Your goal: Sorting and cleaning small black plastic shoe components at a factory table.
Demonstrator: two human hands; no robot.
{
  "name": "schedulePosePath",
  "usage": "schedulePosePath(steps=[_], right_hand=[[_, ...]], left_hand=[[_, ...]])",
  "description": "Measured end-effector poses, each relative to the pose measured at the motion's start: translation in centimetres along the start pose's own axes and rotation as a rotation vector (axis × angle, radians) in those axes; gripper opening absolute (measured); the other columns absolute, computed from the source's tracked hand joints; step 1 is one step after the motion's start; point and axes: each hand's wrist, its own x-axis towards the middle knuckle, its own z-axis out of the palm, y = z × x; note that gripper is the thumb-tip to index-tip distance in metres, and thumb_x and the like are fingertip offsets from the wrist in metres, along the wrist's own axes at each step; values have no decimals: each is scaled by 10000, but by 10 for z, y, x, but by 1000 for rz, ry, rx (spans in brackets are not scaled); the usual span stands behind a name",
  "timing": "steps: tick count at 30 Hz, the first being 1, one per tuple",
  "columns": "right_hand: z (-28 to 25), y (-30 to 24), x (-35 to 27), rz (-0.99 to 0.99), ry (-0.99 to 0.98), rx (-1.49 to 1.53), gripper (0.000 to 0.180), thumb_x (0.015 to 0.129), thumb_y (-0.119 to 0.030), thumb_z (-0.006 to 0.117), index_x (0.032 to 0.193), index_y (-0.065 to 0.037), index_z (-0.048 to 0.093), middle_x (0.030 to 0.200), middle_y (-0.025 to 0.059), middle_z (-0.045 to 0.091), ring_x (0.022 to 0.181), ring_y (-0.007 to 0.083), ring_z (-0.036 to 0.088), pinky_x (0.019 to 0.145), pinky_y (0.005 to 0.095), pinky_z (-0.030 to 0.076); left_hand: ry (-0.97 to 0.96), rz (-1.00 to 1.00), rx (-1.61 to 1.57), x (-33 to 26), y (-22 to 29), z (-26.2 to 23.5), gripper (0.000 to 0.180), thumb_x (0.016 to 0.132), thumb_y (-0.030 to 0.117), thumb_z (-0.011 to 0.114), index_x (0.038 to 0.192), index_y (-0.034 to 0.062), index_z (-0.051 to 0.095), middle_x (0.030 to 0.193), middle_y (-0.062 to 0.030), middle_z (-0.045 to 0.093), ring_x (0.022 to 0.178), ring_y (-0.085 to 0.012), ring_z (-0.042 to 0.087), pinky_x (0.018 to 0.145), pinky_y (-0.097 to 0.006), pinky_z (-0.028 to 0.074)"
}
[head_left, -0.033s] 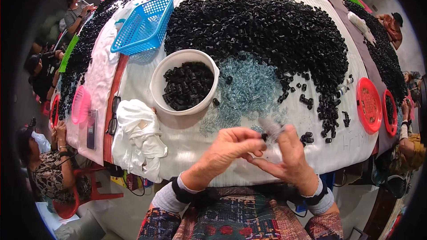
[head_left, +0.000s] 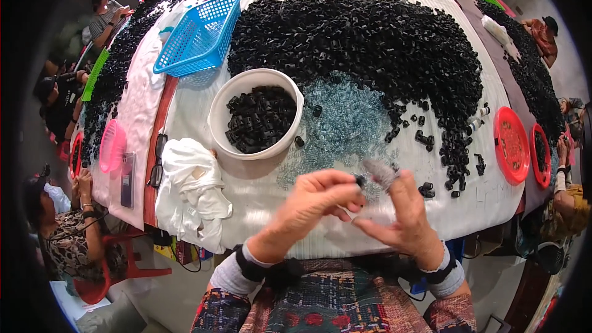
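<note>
My left hand (head_left: 314,205) is closed in a pinch over the near part of the table. A small black plastic piece (head_left: 359,180) shows at its fingertips; its exact kind is too small to tell. Just to the right, my right hand (head_left: 404,222) has its thumb and index finger apart. Grey wrapping (head_left: 382,174) covers that index finger, slightly blurred. Beyond the hands lies a heap of small clear bluish coils, like springs (head_left: 345,117). Behind it spreads a large pile of black plastic pieces (head_left: 357,37). A white bowl (head_left: 254,155) to the left holds more black pieces.
At the far left stands a blue basket (head_left: 203,55). A white cloth (head_left: 191,179) and dark glasses (head_left: 158,160) lie left, near a phone (head_left: 127,179). Red plates (head_left: 512,154) are at the right. Loose black pieces (head_left: 427,190) lie beside my right hand. Other people sit along both sides.
My hands have drawn slightly apart. The right index finger has moved away from the left fingertips, and the black piece now shows more plainly in the left pinch.
</note>
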Motion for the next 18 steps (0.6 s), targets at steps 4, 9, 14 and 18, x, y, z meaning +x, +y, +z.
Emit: schedulePosePath(steps=[4,9,14,18], right_hand=[[-11,20,-7,129,120,-131,435,714,-37,728,1105,44,556,964,175,528,834,315,541,701,366,467],[-23,42,-8,208,164,-172,277,732,66,638,991,39,542,876,175,550,801,342,542,684,395,453],[-44,65,-31,241,98,-281,426,754,74,610,1167,-26,578,846,95,576,755,239,568,610,310,473],[-43,59,-40,255,-16,-320,280,711,24,622,983,-21,577,848,115,568,835,311,554,717,390,463]], left_hand=[[126,247,-157,4,30,-29,177,905,159,625,1011,19,606,910,-125,682,782,-179,680,604,-277,567],[298,320,-388,-2,61,-70,185,936,220,584,988,43,581,967,-122,673,850,-206,683,653,-339,589],[290,313,-370,1,66,-78,292,971,240,518,1148,8,523,1185,-163,606,964,-239,663,707,-376,592],[241,295,-366,-6,61,-74,267,968,208,523,1176,40,524,1062,-101,653,867,-193,670,659,-343,579]])
